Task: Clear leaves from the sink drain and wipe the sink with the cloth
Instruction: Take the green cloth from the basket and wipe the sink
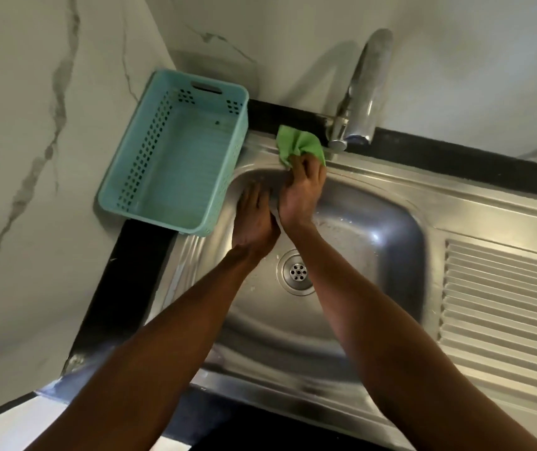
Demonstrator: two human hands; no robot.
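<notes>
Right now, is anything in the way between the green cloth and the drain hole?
Nothing visible blocks it. The right hand holds the green cloth on the sink's back rim by the tap. The left hand rests beside that path, and the drain looks free of leaves.

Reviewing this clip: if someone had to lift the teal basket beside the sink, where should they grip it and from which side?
Probably by the handle slot in the far end wall of the teal basket, reaching down from above. It sits upright, open and apparently empty, so the rim is free; its near corner overhangs the sink.
</notes>
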